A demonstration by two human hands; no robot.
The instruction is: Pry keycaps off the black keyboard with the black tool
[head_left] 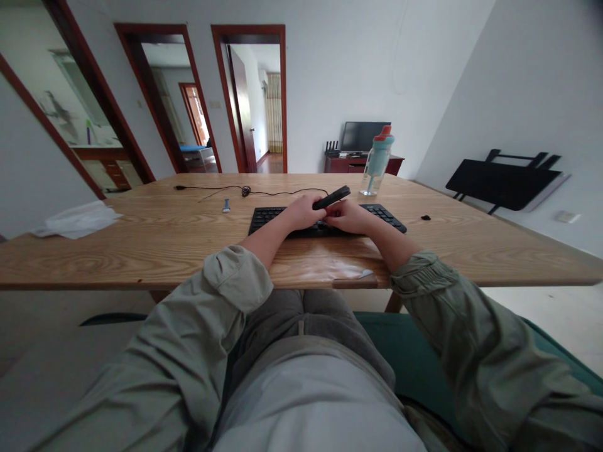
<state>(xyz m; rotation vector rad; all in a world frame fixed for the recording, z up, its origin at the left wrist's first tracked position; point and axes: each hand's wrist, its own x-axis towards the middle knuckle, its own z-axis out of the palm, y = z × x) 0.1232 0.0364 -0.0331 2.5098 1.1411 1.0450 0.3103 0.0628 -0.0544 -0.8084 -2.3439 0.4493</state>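
Observation:
A black keyboard [386,216] lies on the wooden table in front of me, its middle covered by my hands. My left hand [304,212] is closed around a thick black stick-like object [333,197], which slants up to the right above the keys; its kind is not clear. Just beside it, my right hand [352,216] rests over the keyboard with its fingers bent together in a pinch. Whatever lies between those fingertips is hidden or too small to name. From behind the keyboard a thin black cable [282,193] runs left to a plug [179,188].
A small blue brush [226,206] lies left of the keyboard, and crumpled white paper or plastic [80,220] at the table's left. A clear bottle with a red cap [375,162] stands behind the keyboard. A small dark piece [426,218] lies to the right.

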